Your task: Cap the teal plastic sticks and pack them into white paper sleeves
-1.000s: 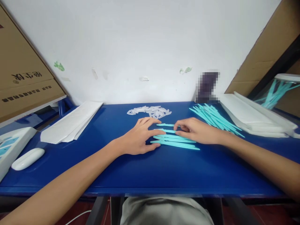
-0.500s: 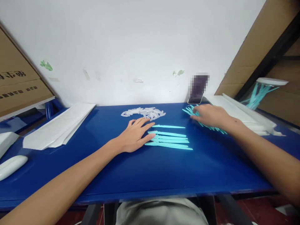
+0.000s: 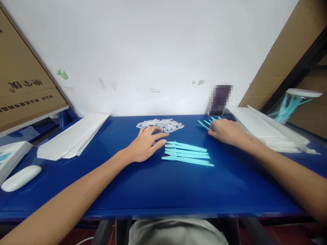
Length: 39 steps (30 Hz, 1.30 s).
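Note:
Several slim turquoise sticks that look like eyebrow razors lie roughly side by side on the blue table. My left hand is open at their left ends, fingers spread and thumb tip close to the uppermost ones. Beyond its fingertips sits a heap of small whitish translucent covers. Over at the right, my right hand has its fingers curled together on a loose pile of the same eyebrow razors, pinching at them. Most of that pile is hidden beneath the hand.
A phone leans against the wall. White packets lie at left, with a white mouse-shaped object and a white box nearer me. More white packaging and a clear white-lidded container of turquoise sticks stand at right.
My right hand's fingers have curled closed at the pile. The left hand has drawn back slightly from the row of razors. The view has swung a little left.

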{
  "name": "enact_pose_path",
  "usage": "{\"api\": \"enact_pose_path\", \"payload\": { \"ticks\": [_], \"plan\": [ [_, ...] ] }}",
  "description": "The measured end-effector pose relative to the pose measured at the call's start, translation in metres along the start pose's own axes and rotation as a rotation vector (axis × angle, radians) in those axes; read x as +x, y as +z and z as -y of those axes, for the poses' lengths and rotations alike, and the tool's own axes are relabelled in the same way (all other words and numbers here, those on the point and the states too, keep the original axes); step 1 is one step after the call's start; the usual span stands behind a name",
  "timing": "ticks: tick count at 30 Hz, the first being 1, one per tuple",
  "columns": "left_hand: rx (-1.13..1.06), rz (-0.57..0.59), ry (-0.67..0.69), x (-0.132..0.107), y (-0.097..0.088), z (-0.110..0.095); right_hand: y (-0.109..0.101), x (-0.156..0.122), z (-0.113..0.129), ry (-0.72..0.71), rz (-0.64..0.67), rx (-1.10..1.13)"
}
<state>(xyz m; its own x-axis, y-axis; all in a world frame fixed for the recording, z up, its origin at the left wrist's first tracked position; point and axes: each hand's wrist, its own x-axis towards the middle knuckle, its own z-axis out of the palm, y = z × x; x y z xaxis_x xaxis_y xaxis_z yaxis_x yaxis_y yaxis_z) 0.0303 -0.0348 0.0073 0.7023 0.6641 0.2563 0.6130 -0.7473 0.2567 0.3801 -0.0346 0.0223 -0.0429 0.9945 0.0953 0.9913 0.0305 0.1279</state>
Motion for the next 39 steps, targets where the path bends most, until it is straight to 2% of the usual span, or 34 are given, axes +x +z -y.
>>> {"api": "enact_pose_path", "payload": {
  "ticks": [3,5,7,9,12,14,16,21,26,30,35,39],
  "plan": [
    [0.039,-0.139,-0.122,0.002,-0.007,0.004,-0.004,-0.009,0.018,-0.213,-0.117,0.139],
    [0.063,-0.184,-0.219,0.002,-0.012,0.009,-0.005,-0.017,0.034,-0.376,-0.173,0.220],
    [0.073,-0.169,-0.287,0.000,-0.018,0.013,-0.005,-0.026,0.050,-0.468,-0.193,0.257],
    [0.072,-0.081,-0.286,-0.002,-0.023,0.019,-0.003,-0.033,0.061,-0.505,-0.195,0.278],
    [0.104,0.065,-0.136,-0.006,-0.027,0.026,-0.001,-0.039,0.068,-0.510,-0.202,0.327],
    [0.133,0.097,-0.027,-0.007,-0.026,0.030,0.000,-0.039,0.067,-0.489,-0.212,0.373],
    [0.143,0.106,0.023,-0.007,-0.024,0.033,0.002,-0.036,0.064,-0.461,-0.224,0.391],
    [0.107,0.070,0.017,-0.005,-0.014,0.036,0.009,-0.029,0.057,-0.432,-0.167,0.302],
    [0.103,0.012,-0.014,0.000,-0.004,0.032,0.006,-0.032,0.057,-0.530,-0.055,0.288],
    [0.112,-0.014,-0.054,0.004,0.002,0.025,0.003,-0.032,0.056,-0.598,-0.071,0.288],
    [0.110,-0.020,-0.083,0.014,0.005,0.020,0.006,-0.026,0.053,-0.535,-0.083,0.278],
    [0.068,0.002,-0.074,0.025,0.005,0.017,0.006,-0.024,0.052,-0.542,-0.078,0.236]
  ]
}}
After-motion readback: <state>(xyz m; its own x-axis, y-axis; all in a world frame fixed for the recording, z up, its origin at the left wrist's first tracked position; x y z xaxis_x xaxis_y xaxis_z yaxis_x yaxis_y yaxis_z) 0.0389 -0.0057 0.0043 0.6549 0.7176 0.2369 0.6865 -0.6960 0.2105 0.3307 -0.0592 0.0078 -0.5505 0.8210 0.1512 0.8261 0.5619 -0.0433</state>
